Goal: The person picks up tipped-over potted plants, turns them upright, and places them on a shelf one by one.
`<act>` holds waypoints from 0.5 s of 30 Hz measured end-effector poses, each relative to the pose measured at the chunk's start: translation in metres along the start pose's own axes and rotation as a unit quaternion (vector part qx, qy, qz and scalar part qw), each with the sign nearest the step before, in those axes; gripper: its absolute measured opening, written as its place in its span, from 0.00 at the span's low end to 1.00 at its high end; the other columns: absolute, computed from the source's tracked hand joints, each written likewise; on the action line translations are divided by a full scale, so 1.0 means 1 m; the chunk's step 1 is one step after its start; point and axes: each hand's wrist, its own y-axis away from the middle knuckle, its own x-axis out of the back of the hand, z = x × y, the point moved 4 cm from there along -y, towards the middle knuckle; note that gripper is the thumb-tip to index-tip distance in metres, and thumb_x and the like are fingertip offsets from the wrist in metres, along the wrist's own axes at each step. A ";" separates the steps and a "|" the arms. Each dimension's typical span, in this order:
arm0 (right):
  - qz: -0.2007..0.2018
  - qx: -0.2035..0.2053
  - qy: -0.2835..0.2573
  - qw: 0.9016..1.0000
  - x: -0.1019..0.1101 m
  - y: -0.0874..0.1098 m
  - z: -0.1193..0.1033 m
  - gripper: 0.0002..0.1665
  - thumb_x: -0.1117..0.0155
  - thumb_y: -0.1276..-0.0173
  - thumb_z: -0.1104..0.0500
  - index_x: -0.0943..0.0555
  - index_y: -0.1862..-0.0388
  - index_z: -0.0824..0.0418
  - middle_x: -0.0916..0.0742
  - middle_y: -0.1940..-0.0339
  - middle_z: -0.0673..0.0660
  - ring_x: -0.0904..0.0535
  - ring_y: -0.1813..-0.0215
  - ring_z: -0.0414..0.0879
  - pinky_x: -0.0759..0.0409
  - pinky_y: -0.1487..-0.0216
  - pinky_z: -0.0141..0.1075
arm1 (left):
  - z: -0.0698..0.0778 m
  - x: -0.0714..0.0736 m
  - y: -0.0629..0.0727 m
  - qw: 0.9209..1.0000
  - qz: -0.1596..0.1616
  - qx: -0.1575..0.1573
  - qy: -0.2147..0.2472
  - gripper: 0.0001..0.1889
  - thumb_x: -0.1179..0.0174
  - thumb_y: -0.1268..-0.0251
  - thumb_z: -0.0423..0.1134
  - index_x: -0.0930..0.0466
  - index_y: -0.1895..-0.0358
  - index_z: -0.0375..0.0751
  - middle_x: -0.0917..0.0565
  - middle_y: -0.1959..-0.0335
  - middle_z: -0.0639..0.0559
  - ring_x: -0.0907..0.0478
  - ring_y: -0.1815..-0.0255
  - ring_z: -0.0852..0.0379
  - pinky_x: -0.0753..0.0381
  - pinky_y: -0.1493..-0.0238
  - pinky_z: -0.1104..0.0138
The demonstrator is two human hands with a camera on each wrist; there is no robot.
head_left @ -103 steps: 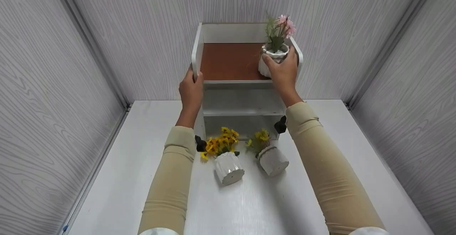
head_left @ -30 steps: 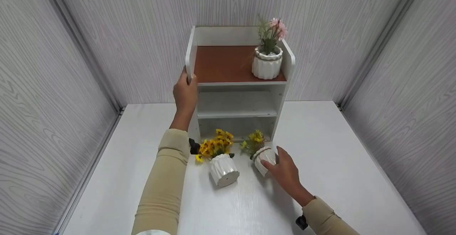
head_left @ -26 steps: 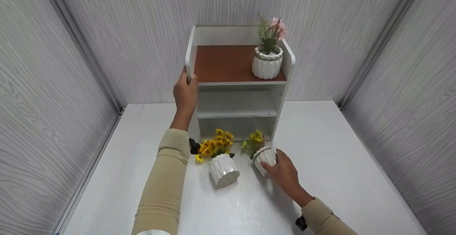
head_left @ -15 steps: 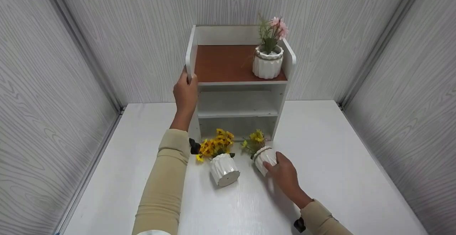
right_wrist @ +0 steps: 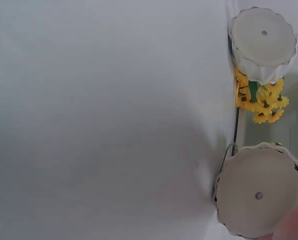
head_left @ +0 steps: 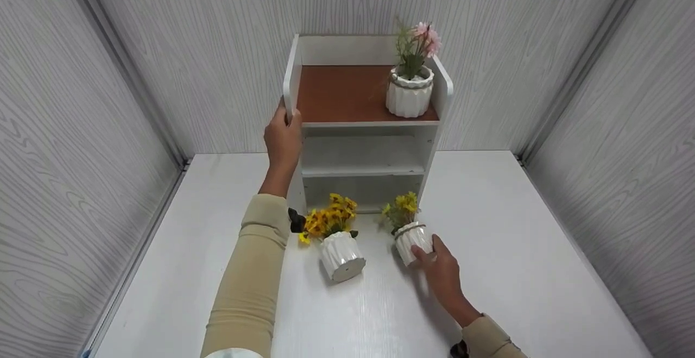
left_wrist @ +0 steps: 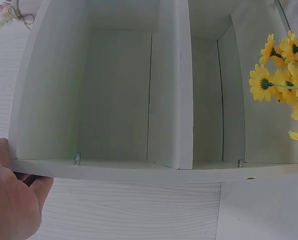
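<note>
My left hand [head_left: 283,140] grips the left side panel of a white shelf unit [head_left: 362,172] that has a brown top board. In the left wrist view the same hand [left_wrist: 11,192] shows at the panel's edge. My right hand [head_left: 442,271] holds a white fluted flower pot [head_left: 411,242] with small yellow flowers, thumb on one side and fingers on the other. The pot tilts, its flowers towards the shelf. In the right wrist view its round base [right_wrist: 259,192] with a hole faces the camera, fingers at its edge.
Another white pot [head_left: 342,256] with orange-yellow flowers lies on its side on the white table [head_left: 347,325], before the shelf. A pot with pink flowers [head_left: 410,94] stands at the right of the top board. Grey wood-grain walls [head_left: 217,48] enclose the table.
Earlier my right hand held the pink-flower pot on the top board; it let go and came down to the yellow-flower pot, now shifted slightly right and turned more upright. My left hand stays.
</note>
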 end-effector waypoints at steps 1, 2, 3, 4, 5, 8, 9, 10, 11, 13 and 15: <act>-0.002 -0.006 -0.010 1.000 0.001 0.002 0.003 0.44 0.33 0.31 0.40 0.32 0.26 0.64 0.18 0.36 0.63 0.25 0.32 0.56 0.28 0.35 0.53 | 0.000 0.000 0.000 1.000 -0.001 0.000 0.001 0.28 0.53 0.19 0.48 0.40 0.21 0.49 0.24 0.30 0.49 0.22 0.37 0.57 0.21 0.41 0.57; -0.004 -0.010 -0.017 1.000 0.003 0.003 0.005 0.47 0.34 0.31 0.39 0.34 0.24 0.64 0.21 0.32 0.63 0.28 0.29 0.57 0.29 0.33 0.54 | 0.000 -0.001 0.000 1.000 0.000 0.000 0.002 0.28 0.53 0.19 0.48 0.39 0.21 0.49 0.24 0.30 0.49 0.22 0.37 0.57 0.20 0.41 0.57; -0.007 -0.014 -0.023 1.000 0.004 0.005 0.007 0.48 0.34 0.31 0.39 0.36 0.23 0.65 0.23 0.29 0.64 0.31 0.26 0.57 0.31 0.30 0.54 | 0.000 -0.001 0.000 1.000 0.000 0.000 0.001 0.28 0.52 0.19 0.48 0.39 0.21 0.50 0.24 0.30 0.50 0.22 0.37 0.57 0.21 0.41 0.57; -0.012 -0.016 -0.028 0.999 0.005 0.006 0.009 0.49 0.33 0.32 0.38 0.37 0.22 0.65 0.24 0.28 0.64 0.33 0.25 0.57 0.33 0.29 0.54 | 0.000 -0.001 0.000 1.000 0.000 0.000 0.002 0.28 0.52 0.19 0.48 0.39 0.21 0.50 0.23 0.31 0.50 0.22 0.37 0.57 0.21 0.41 0.57; -0.016 -0.019 -0.030 0.999 0.006 0.008 0.010 0.51 0.33 0.32 0.38 0.38 0.22 0.65 0.26 0.27 0.64 0.34 0.24 0.57 0.33 0.28 0.54 | 0.000 -0.002 0.001 1.000 0.001 0.000 0.001 0.28 0.52 0.20 0.48 0.39 0.21 0.50 0.23 0.31 0.49 0.22 0.37 0.57 0.21 0.41 0.57; -0.027 -0.026 -0.023 0.999 0.007 0.009 0.012 0.54 0.32 0.34 0.37 0.40 0.21 0.66 0.26 0.27 0.64 0.32 0.25 0.57 0.32 0.30 0.54 | 0.001 0.000 0.000 1.000 0.002 -0.003 -0.001 0.27 0.52 0.20 0.48 0.37 0.22 0.48 0.22 0.32 0.48 0.22 0.36 0.55 0.21 0.40 0.56; -0.031 -0.031 -0.018 0.999 0.008 0.010 0.012 0.55 0.32 0.34 0.37 0.41 0.21 0.66 0.25 0.28 0.65 0.31 0.27 0.57 0.31 0.31 0.54 | 0.001 0.000 0.000 1.000 0.003 -0.005 -0.004 0.27 0.52 0.20 0.48 0.36 0.23 0.47 0.21 0.33 0.48 0.22 0.37 0.55 0.21 0.40 0.55; -0.035 -0.034 -0.013 0.999 0.009 0.011 0.012 0.57 0.31 0.35 0.36 0.42 0.20 0.67 0.25 0.28 0.65 0.29 0.29 0.56 0.30 0.33 0.54 | 0.001 0.000 0.000 1.000 0.003 -0.006 -0.005 0.26 0.52 0.20 0.48 0.35 0.23 0.47 0.21 0.33 0.47 0.21 0.38 0.54 0.21 0.41 0.54; -0.039 -0.038 -0.008 0.998 0.010 0.012 0.013 0.58 0.31 0.36 0.36 0.43 0.20 0.67 0.24 0.29 0.65 0.28 0.30 0.56 0.29 0.35 0.53 | 0.001 0.000 0.001 1.000 0.004 -0.006 -0.006 0.26 0.52 0.20 0.48 0.34 0.24 0.46 0.20 0.34 0.47 0.21 0.39 0.54 0.20 0.42 0.54; -0.048 -0.043 0.003 0.998 0.012 0.014 0.013 0.60 0.30 0.37 0.36 0.44 0.20 0.67 0.23 0.30 0.65 0.26 0.33 0.56 0.27 0.38 0.52 | 0.001 0.000 0.001 1.000 0.007 -0.006 -0.009 0.26 0.52 0.20 0.48 0.33 0.24 0.46 0.20 0.35 0.46 0.20 0.43 0.54 0.20 0.44 0.54; -0.053 -0.044 0.010 0.998 0.015 0.017 0.012 0.60 0.29 0.39 0.36 0.44 0.20 0.66 0.21 0.33 0.65 0.24 0.36 0.55 0.25 0.42 0.51 | 0.001 0.000 0.001 1.000 0.008 -0.005 -0.010 0.26 0.52 0.20 0.48 0.33 0.24 0.45 0.19 0.35 0.47 0.20 0.44 0.55 0.20 0.45 0.55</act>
